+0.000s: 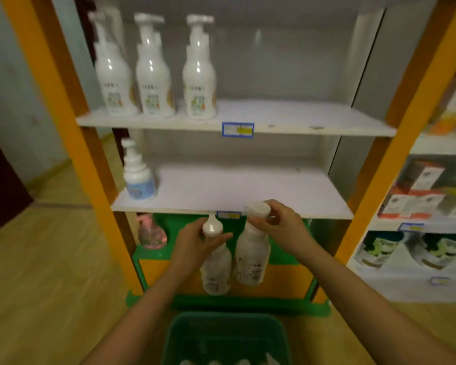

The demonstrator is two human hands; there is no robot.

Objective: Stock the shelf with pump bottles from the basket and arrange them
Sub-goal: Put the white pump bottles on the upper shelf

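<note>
My left hand (195, 239) grips the neck of a white pump bottle (216, 270), held in the air above the green basket (225, 335). My right hand (279, 222) holds a second white pump bottle (252, 259) by its pump top, just in front of the middle shelf's edge (232, 206). Three white pump bottles (153, 72) stand in a row at the left of the upper shelf (287, 119). A smaller white bottle with a blue label (138, 175) stands at the left of the middle shelf. More white pump tops (221, 362) show at the basket's bottom.
A pink pump bottle (152, 233) sits on the green bottom shelf at the left. Orange uprights (71, 122) frame the shelf unit. To the right, another shelf unit (419, 196) holds boxed goods. Wooden floor lies to the left.
</note>
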